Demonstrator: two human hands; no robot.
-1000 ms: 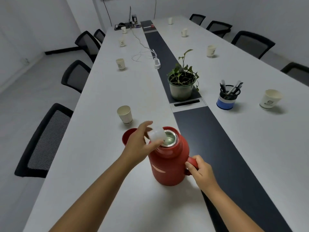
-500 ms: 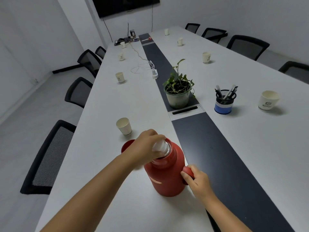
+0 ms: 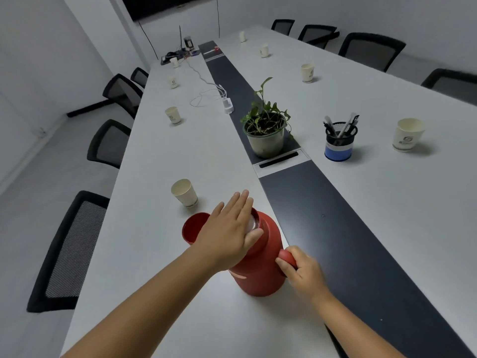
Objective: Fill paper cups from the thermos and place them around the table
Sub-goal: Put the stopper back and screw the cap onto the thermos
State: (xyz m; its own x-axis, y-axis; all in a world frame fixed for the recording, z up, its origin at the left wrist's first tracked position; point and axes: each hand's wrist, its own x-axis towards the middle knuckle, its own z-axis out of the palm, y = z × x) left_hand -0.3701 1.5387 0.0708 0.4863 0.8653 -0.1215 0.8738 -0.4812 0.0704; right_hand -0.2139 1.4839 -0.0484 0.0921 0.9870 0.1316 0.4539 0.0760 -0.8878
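A red thermos (image 3: 260, 270) stands upright on the white table (image 3: 160, 161) close to me. My left hand (image 3: 229, 231) lies flat over its mouth, fingers straight, pressing the white stopper (image 3: 251, 223) down into the neck. My right hand (image 3: 302, 272) grips the thermos's red handle. The red cap (image 3: 192, 227) of the thermos stands open side up just left of the thermos, partly behind my left hand. A paper cup (image 3: 184, 192) stands a little beyond the cap. Several more paper cups stand along both sides of the table, one at the right (image 3: 407, 134).
A potted plant (image 3: 265, 130) sits on the dark centre strip (image 3: 335, 228). A mesh pen holder (image 3: 339, 140) stands to its right. A white charger and cable (image 3: 227, 105) lie further back. Black chairs line both long sides, one near left (image 3: 67, 251).
My left hand brought the white stopper over the thermos mouth, set it in, and now lies flat on top of it. My right hand stayed on the handle.
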